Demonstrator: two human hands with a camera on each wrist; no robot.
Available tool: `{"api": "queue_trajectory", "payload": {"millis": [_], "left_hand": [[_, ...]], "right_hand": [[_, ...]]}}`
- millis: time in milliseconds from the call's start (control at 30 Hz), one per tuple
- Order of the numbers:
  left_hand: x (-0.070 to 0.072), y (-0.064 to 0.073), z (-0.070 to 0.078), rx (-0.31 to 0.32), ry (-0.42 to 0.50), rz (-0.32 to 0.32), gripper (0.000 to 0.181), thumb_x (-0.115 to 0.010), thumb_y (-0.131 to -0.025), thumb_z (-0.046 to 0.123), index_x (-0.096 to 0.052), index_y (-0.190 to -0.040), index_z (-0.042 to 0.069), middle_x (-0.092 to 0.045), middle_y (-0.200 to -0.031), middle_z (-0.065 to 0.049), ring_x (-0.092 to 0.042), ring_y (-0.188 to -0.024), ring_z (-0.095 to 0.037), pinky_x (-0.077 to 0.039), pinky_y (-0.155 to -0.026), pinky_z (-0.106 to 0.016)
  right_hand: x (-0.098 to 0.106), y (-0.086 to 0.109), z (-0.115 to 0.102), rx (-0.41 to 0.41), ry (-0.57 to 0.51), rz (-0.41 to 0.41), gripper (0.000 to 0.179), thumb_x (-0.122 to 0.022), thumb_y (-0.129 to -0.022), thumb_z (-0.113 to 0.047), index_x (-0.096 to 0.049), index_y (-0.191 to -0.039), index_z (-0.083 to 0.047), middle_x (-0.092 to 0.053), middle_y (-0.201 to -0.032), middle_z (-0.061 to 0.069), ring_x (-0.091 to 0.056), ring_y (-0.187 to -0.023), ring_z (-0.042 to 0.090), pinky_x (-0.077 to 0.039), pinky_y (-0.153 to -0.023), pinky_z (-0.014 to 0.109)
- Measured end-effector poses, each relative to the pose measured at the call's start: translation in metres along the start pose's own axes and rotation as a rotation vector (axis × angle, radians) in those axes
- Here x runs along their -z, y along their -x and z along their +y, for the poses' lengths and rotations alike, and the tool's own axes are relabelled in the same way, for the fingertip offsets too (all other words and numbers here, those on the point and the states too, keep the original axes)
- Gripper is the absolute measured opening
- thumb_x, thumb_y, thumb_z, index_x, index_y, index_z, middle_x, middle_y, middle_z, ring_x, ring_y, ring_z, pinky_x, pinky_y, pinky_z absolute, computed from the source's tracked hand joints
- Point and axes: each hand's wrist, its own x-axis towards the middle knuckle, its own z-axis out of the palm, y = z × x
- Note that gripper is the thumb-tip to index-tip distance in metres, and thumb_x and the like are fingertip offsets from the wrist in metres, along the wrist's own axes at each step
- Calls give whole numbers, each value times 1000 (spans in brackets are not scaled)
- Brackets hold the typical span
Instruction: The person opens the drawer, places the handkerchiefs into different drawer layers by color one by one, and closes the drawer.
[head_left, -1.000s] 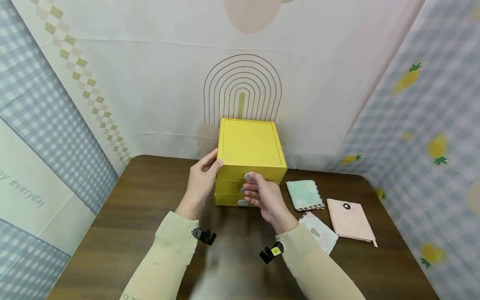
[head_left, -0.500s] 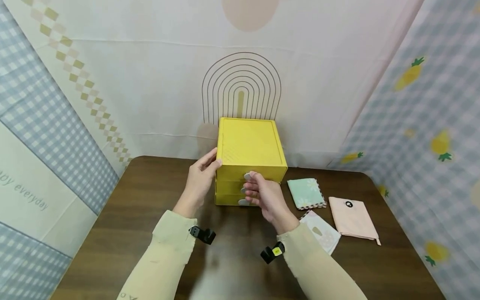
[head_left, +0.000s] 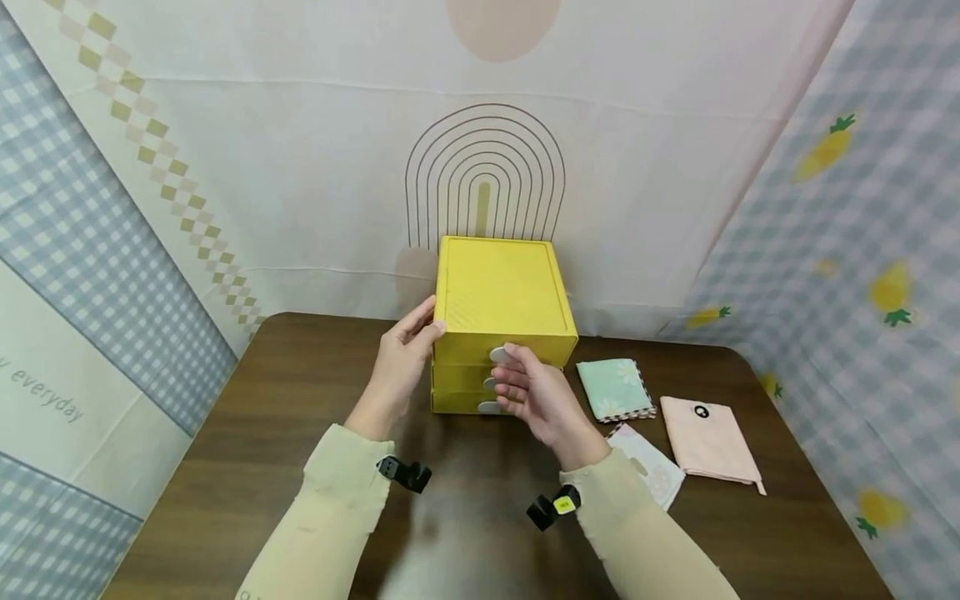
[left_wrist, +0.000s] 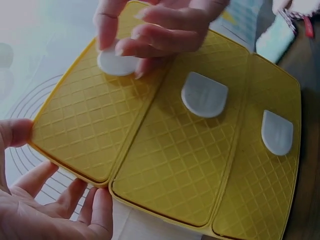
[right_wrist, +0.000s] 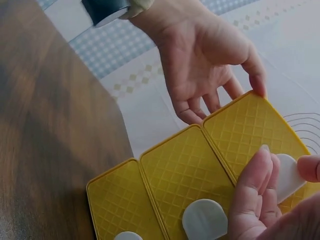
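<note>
Right hand [head_left: 540, 392]: thumb and fingers pinch the white knob [head_left: 499, 356] of the top drawer, thumb on the knob's right edge, the remaining fingers bent before the front. Left hand [head_left: 397, 362]: thumb and fingers are spread, the thumb touching the upper front corner and the fingertips resting against the left side of the yellow drawer unit [head_left: 502, 287]. The unit stands upright at the back of the table, its 3 lattice-textured fronts stacked; the middle knob [left_wrist: 205, 95] and bottom knob [left_wrist: 277, 132] sit below the right hand's grip. Each wrist carries a black device at the cuff of a pale sleeve [head_left: 330, 508]. On the brown wooden table [head_left: 292, 408], right of the unit, lie 3 folded cloths: a green cloth [head_left: 615, 389] nearest it, a white cloth [head_left: 660, 475] partly hidden by the right arm, and a pink cloth [head_left: 712, 442] farthest right. Behind hangs a white backdrop [head_left: 322, 167] printed with nested arches; blue-checked fabric [head_left: 840, 267] with pineapples hangs at right.
</note>
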Motion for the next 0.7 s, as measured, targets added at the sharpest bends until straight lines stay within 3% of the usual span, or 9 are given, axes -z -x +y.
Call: {"api": "queue_trajectory", "payload": {"millis": [300, 467, 700], "left_hand": [[8, -5, 5, 105, 22, -32, 48, -63, -95, 32, -50, -141, 36, -45, -144, 9, -45, -128, -12, -36, -106, -41], [9, -7, 6, 93, 0, -60, 50, -63, -95, 33, -48, -142, 37, -44, -145, 9, -44, -129, -12, -36, -106, -40], [8, -5, 6, 84, 7, -42, 50, -64, -94, 33, -49, -141, 36, -45, -145, 9, -44, -129, -11, -35, -107, -42]], "right_hand": [[-3, 9, 4, -5, 86, 47, 47, -65, -88, -42, -66, -112, -2, -64, -90, 6, -56, -70, 16, -52, -68, 29], [0, 25, 10, -6, 100, 31, 52, -67, -86, -43, -65, -115, 0, -64, -87, 5, -56, -67, 16, -51, -64, 29], [3, 51, 22, -1, 80, 2, 57, -70, -84, -44, -63, -115, 3, -62, -84, 4, -53, -66, 15, -50, -62, 28]]}}
